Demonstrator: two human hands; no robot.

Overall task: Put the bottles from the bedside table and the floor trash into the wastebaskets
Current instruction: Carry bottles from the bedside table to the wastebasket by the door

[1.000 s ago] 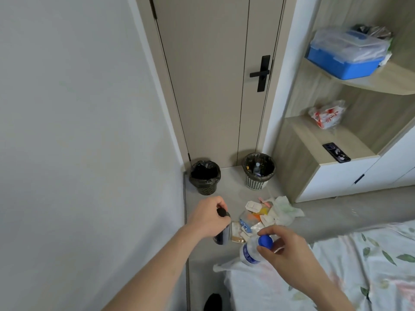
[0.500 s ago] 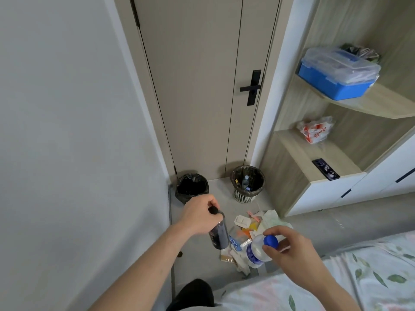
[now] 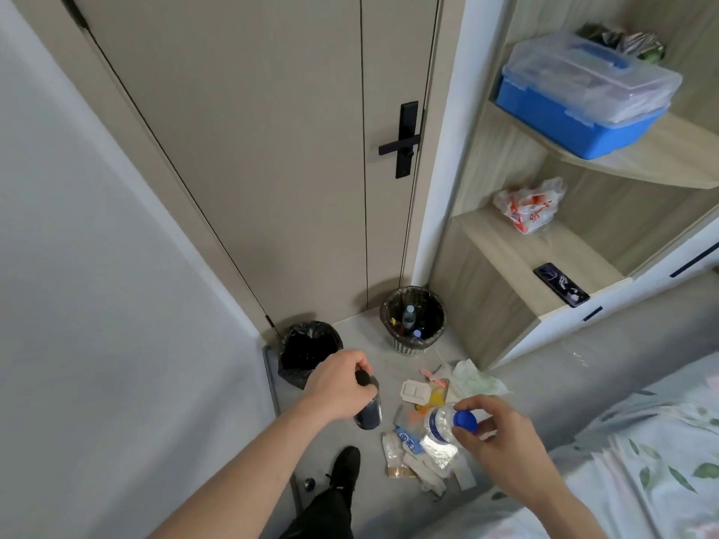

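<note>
While both forearms reach out over the floor (image 3: 342, 332), the left hand (image 3: 337, 387) curls over the black cap of a dark bottle (image 3: 367, 410), which hangs upright just in front of the black-lined bin (image 3: 309, 350). Right of that bin, a mesh bin (image 3: 413, 319) holds bottles. Trash (image 3: 424, 433) lies scattered below it. Above this litter, the right hand (image 3: 500, 429) pinches the blue cap of a clear bottle (image 3: 441, 422), tilted away from the wrist.
</note>
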